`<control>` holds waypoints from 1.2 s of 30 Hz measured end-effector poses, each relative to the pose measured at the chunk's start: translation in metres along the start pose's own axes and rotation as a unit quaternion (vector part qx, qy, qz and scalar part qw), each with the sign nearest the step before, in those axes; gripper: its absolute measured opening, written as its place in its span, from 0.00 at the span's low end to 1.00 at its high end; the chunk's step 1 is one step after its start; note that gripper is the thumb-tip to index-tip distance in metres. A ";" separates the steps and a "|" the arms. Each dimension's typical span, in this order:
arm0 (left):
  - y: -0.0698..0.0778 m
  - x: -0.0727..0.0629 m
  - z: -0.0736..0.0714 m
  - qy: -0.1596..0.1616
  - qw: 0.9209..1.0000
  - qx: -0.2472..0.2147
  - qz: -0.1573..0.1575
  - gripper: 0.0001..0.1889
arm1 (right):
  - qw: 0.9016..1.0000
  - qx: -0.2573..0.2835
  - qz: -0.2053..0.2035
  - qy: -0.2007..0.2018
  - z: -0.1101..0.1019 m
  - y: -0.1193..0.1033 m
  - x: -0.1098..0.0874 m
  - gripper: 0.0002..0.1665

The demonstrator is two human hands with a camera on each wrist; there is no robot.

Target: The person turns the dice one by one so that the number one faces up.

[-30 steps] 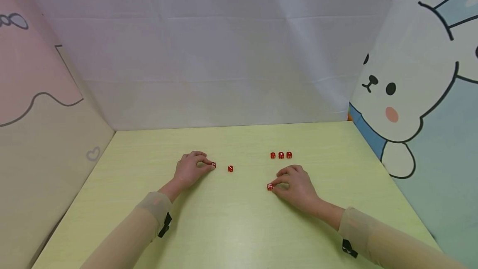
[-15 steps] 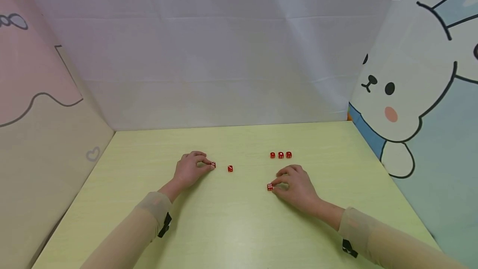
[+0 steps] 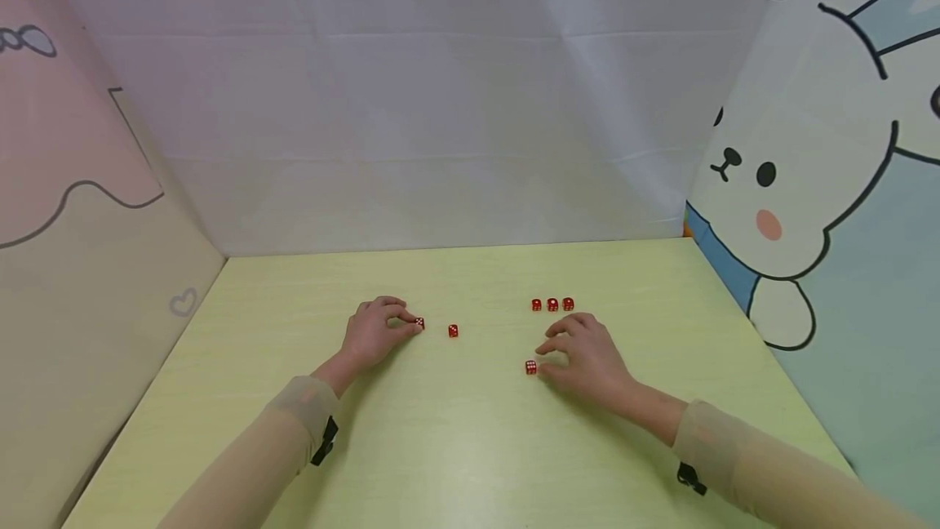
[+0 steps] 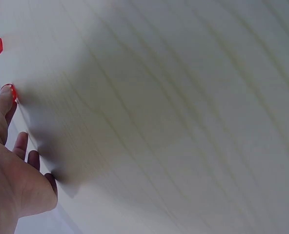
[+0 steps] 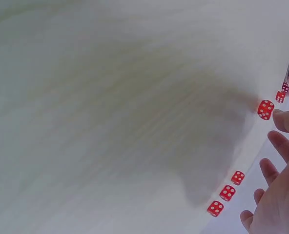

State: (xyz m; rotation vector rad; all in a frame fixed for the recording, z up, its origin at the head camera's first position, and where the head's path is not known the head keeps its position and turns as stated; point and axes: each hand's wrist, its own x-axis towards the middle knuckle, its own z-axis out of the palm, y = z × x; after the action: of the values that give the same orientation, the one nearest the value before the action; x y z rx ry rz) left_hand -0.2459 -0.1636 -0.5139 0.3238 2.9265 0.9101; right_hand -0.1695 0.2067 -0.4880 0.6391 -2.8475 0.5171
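Between thumb and index finger my left hand [image 3: 373,335] pinches a red die [image 4: 12,92] with white pips at the table's left-centre. Just right of it a second red die [image 3: 453,331] lies untouched. My right hand [image 3: 587,359] has its thumb and fingers spread apart and holds nothing. Close by its thumb tip sits another red die [image 5: 266,110] on the table. Farther back stand three red dice in a short row, the middle die [image 3: 552,305] among them, beyond the right hand's fingers.
The pale wood-grain table [image 3: 441,447] ends at a white cloth backdrop [image 3: 441,121]. A printed panel with a cartoon rabbit [image 3: 800,186] borders the right side, and a pink and cream panel [image 3: 81,292] the left.
My right hand has let go of its die, opening its fingers and shifting slightly back and right. The die stays in place. The left hand keeps its pinch without visible movement.
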 end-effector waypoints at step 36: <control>-0.005 0.000 0.005 0.006 1.000 0.000 0.009 0.13 | 0.996 -0.056 -0.013 -0.069 -0.003 -0.016 0.012 0.04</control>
State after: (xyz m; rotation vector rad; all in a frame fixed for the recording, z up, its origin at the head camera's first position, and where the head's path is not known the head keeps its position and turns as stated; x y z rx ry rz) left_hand -0.2460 -0.1647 -0.5208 0.3466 2.9395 0.9191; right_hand -0.1733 0.1898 -0.4775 0.7160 -2.9664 0.3192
